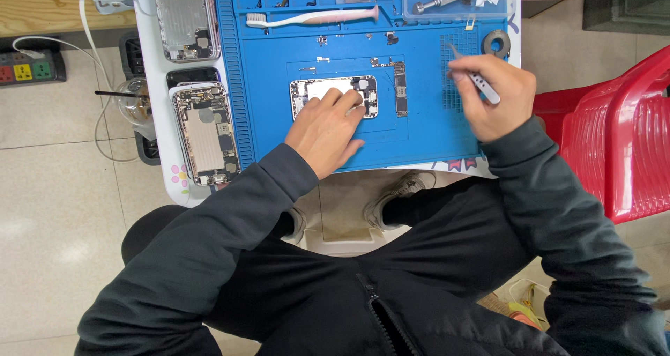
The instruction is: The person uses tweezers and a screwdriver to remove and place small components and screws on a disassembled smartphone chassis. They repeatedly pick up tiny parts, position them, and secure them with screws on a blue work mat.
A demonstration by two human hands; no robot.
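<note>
An opened phone shell lies in the middle of a blue repair mat. My left hand rests flat on the phone's near edge, fingers spread over its lower part. A long circuit board lies just right of the phone. My right hand hovers over the mat's right side, closed on metal tweezers whose tip points up and left.
Two more opened phones lie on the white table left of the mat. A pink toothbrush and a clear parts box sit at the mat's far edge. A red plastic chair stands right; a power strip left.
</note>
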